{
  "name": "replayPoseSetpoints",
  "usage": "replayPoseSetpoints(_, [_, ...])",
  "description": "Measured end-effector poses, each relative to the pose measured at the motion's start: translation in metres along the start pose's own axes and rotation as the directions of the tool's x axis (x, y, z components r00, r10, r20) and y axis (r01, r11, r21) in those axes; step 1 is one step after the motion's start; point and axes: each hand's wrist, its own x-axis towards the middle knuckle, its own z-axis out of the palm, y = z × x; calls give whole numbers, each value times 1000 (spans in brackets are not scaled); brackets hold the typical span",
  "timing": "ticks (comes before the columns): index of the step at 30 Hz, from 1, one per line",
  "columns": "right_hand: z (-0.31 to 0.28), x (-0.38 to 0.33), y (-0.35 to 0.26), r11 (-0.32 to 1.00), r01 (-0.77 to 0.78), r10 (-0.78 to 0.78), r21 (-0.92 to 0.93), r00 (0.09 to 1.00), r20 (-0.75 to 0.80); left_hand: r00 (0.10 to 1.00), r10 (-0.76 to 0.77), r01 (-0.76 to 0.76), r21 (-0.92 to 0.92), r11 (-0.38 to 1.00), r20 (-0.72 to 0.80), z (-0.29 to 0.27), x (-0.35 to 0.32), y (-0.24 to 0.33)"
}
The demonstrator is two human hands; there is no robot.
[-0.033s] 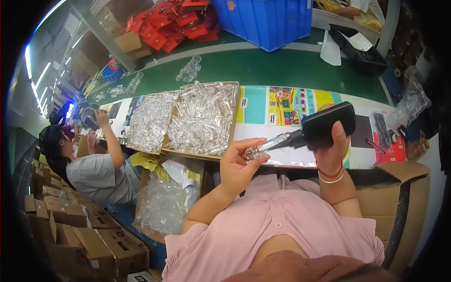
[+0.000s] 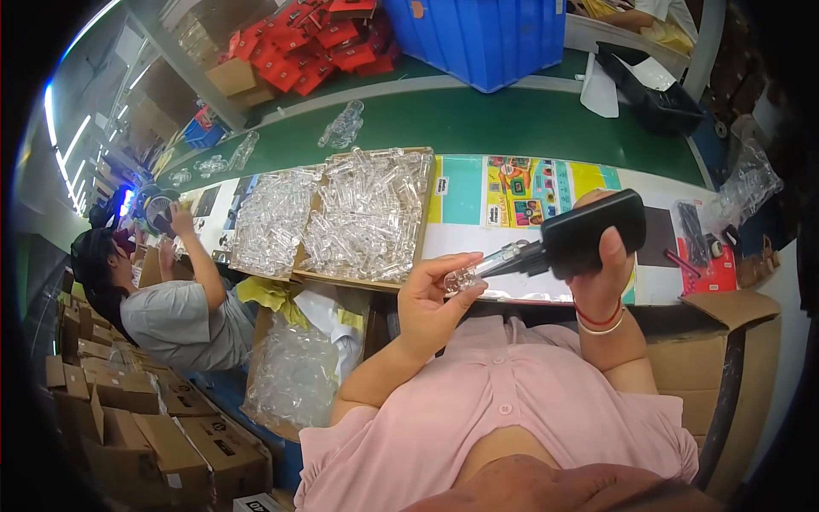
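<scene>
My left hand [image 2: 435, 299] pinches the rounded end of a clear plastic piece [image 2: 465, 277] between thumb and fingers, above the front edge of the table. My right hand [image 2: 601, 264] grips a black device [image 2: 595, 232] with a broad, rounded rectangular body. A narrower black part reaches from it down to the left and meets the clear piece. I cannot tell whether the two are joined or only touching. To the left, two shallow cardboard trays, a nearer tray [image 2: 426, 218] and a farther tray [image 2: 229, 256], hold heaps of similar clear pieces.
Clear pieces [image 2: 343, 125] lie on the green belt [image 2: 478, 128]. Beyond are red packages [image 2: 316, 43], a blue bin [image 2: 478, 38] and a black tray [image 2: 653, 90]. A co-worker [image 2: 175, 311] sits at left. An open carton of clear plastic [image 2: 294, 375] stands below the trays; cartons [image 2: 717, 367] at right.
The black device has shifted very slightly left and tilted a little. The co-worker's raised hand has moved slightly. My left hand keeps its hold.
</scene>
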Motion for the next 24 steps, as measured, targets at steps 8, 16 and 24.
replayPoseSetpoints(8, [-1, -20, -7, 933, 268, -219, -241, 952, 212, 999, 37, -38, -62, 997, -8, 1, -8, 2])
replayPoseSetpoints(16, [0, -26, -7, 857, 407, -292, -316, 889, 354, 989, 148, -147, -31, 989, 27, -3, -10, 5])
replayPoseSetpoints(24, [-1, -29, -9, 846, 415, -296, -334, 887, 354, 948, 316, -317, 28, 948, 38, -3, -10, -1])
